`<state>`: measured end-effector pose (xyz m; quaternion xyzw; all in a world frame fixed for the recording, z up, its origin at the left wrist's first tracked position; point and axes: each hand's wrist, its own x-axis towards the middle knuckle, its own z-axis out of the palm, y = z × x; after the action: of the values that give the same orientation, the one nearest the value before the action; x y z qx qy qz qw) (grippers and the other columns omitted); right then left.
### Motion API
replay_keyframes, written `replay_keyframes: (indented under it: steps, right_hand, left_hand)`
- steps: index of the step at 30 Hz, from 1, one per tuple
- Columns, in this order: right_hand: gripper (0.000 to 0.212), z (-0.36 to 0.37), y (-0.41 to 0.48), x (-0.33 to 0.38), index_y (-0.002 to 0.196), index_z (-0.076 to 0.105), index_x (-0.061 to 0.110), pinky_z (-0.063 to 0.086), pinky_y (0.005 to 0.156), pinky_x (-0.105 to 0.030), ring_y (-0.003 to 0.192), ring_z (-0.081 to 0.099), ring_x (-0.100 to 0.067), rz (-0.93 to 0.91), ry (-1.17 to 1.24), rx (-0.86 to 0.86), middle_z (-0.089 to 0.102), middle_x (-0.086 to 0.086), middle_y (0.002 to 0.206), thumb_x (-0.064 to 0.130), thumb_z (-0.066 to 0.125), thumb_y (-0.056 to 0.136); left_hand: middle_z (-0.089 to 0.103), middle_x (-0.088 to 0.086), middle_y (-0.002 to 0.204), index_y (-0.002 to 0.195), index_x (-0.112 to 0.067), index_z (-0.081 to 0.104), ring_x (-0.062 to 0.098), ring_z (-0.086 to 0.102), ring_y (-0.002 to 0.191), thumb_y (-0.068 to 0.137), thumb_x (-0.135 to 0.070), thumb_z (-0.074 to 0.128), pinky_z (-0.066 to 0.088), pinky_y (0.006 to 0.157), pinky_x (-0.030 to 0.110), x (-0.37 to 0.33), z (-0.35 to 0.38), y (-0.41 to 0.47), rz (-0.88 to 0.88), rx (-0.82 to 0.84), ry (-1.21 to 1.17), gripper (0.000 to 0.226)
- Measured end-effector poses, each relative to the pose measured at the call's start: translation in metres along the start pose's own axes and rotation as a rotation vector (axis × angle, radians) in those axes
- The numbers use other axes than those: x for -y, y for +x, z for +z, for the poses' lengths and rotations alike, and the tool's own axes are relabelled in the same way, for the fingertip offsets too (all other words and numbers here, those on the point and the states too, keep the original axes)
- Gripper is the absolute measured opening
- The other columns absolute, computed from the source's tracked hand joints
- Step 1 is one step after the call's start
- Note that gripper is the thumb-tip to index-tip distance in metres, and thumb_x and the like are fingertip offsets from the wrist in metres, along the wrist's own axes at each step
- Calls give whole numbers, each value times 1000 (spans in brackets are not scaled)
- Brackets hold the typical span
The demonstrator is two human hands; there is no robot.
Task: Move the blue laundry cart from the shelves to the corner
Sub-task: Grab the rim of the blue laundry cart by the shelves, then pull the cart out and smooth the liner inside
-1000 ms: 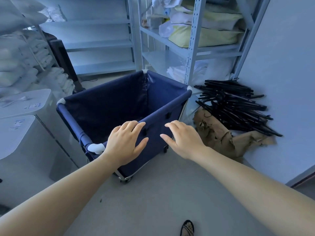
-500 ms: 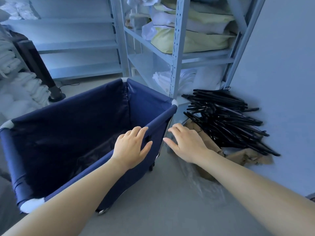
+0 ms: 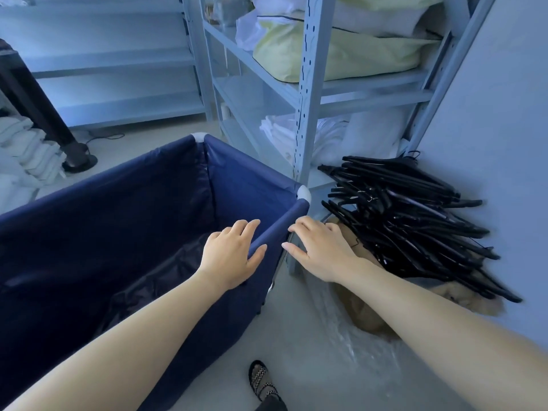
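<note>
The blue laundry cart (image 3: 246,179) is a dark blue fabric bin on a frame with white corner caps; it fills the lower left, and its far right corner is close to the post of the metal shelves (image 3: 305,93). It looks empty inside. My left hand (image 3: 229,256) lies over the near rim bar, fingers inside and thumb outside, gripping it. Just right of that rim is my right hand (image 3: 320,250), fingers spread, fingertips close to the bar near the corner cap; contact is unclear.
A pile of black hangers (image 3: 409,221) lies on brown paper (image 3: 364,315) against the right wall (image 3: 504,143). Clear plastic sheet (image 3: 355,351) covers the floor below it. Folded white linens (image 3: 26,149) and a black stand base (image 3: 77,158) are at left. My sandalled foot (image 3: 262,381) is near the cart.
The cart has swung and now reaches further left and nearer to me. Both hands have stayed at its right rim, the left closing over the bar. The hangers look closer.
</note>
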<state>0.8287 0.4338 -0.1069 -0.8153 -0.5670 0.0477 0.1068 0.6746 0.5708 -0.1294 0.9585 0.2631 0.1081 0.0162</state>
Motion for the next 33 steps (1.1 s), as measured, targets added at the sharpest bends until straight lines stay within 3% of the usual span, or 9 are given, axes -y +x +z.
replay_keyframes:
  steps: [9, 14, 18, 21, 33]
  right_hand:
    - [45, 32, 107, -66, 122, 48, 16, 34, 99, -45, 117, 47, -20, 18, -63, 127, 46, -1, 130, 49, 37, 95]
    - [46, 43, 145, -93, 128, 43, 16, 38, 96, -43, 116, 47, -23, 17, -42, 216, 44, -3, 133, 47, 39, 95]
    - [43, 52, 168, -112, 125, 45, 12, 47, 85, -37, 108, 49, -24, -83, 5, 282, 42, -4, 131, 43, 44, 94]
    - [44, 60, 187, -124, 127, 46, 14, 46, 89, -35, 110, 49, -22, -174, 17, 275, 43, -2, 132, 44, 45, 94]
    - [44, 79, 235, -187, 116, 49, 15, 35, 96, -34, 109, 44, -21, -587, -110, 445, 47, -1, 121, 51, 34, 95]
  left_hand:
    - [51, -3, 129, 140, -21, 33, 22, 55, 109, 93, -51, 35, 45, 86, 36, 31, 65, 109, -77, 195, -14, 56]
    - [52, -3, 127, 130, -20, 45, 22, 53, 110, 93, -50, 33, 42, 86, 37, 39, 83, 140, -73, 314, 29, 48]
    - [50, -4, 126, 121, -21, 54, 19, 50, 112, 93, -50, 32, 40, 88, 36, 45, 91, 149, -55, 351, 98, 46]
    - [48, -4, 130, 125, -22, 51, 19, 49, 115, 93, -50, 31, 39, 92, 36, 48, 95, 151, -102, 365, 108, 47]
    - [52, -7, 125, 126, -24, 48, 18, 50, 116, 93, -55, 31, 40, 93, 35, -8, 126, 169, -518, 430, -51, 48]
